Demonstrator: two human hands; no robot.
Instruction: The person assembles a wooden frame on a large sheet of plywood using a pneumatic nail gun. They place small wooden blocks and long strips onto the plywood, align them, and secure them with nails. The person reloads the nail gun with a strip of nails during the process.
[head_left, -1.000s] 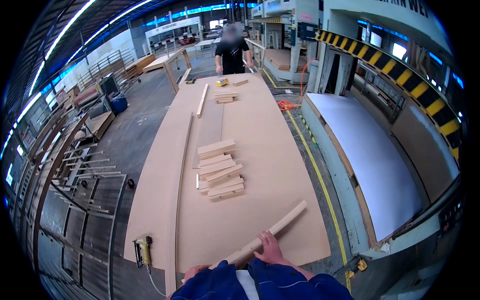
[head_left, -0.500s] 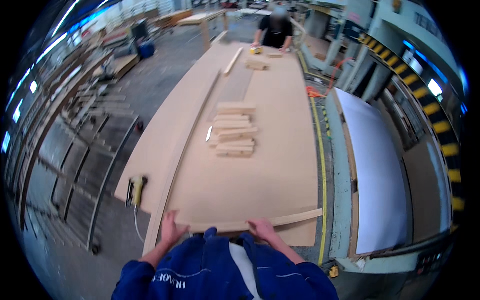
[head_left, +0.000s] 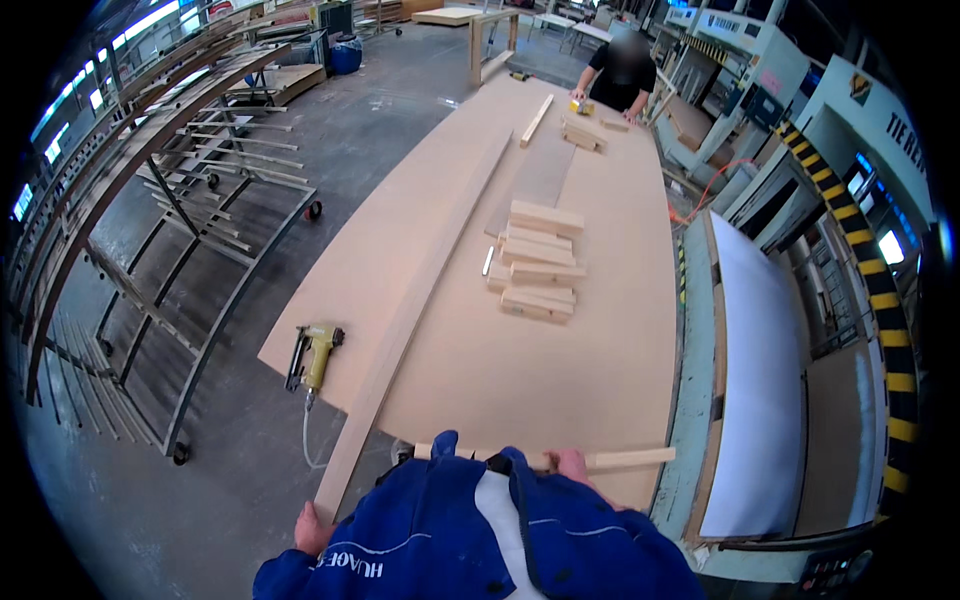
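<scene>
My left hand (head_left: 313, 530) is closed on the near end of a long wooden strip (head_left: 408, 318), which runs away from me along the left part of a large tan panel (head_left: 590, 370). Across the panel's near edge, close to my body, lies a shorter wooden strip (head_left: 632, 458). My right hand (head_left: 571, 465) grips this one near its middle, and my jacket hides part of it. Left of the long strip, a yellow-green nail gun (head_left: 318, 355) with a pale hose rests on the panel's corner.
Mid-panel sits a stack of short wooden blocks (head_left: 545, 272). At the far end a person (head_left: 622, 75) leans over the panel, hand by a yellow object (head_left: 580, 106). A metal rack (head_left: 240, 285) stands left; a machine with a white sheet (head_left: 755, 390) stands right.
My left hand has moved back and left to the long strip's near end. My right hand has shifted slightly right along the short strip. The view has turned left.
</scene>
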